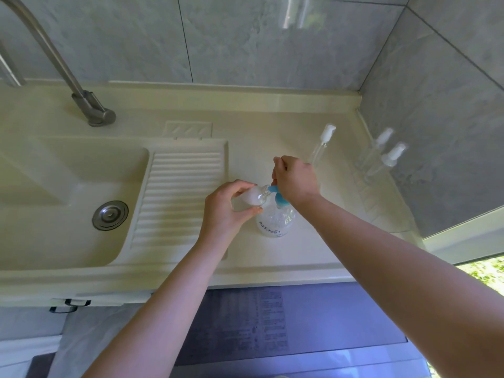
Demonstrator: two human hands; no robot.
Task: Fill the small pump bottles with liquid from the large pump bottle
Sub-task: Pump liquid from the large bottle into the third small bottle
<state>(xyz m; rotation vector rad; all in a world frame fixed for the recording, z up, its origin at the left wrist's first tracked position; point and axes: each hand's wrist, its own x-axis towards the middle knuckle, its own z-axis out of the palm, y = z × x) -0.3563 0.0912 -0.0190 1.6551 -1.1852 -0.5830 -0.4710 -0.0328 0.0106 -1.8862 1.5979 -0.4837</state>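
Head view: filling is under way. Left hand [226,211] grips a small bottle [255,197], tilted, its open neck at the blue nozzle [272,189] of the large bottle [275,221], which stands on the counter [272,257]. Right hand [296,178] is curled over the pump head. Small bottle looks partly filled. A capped bottle [323,144] stands behind; its reflections [387,151] show in the wall tiles. Next move, as judged: press the pump, keeping neck and nozzle aligned
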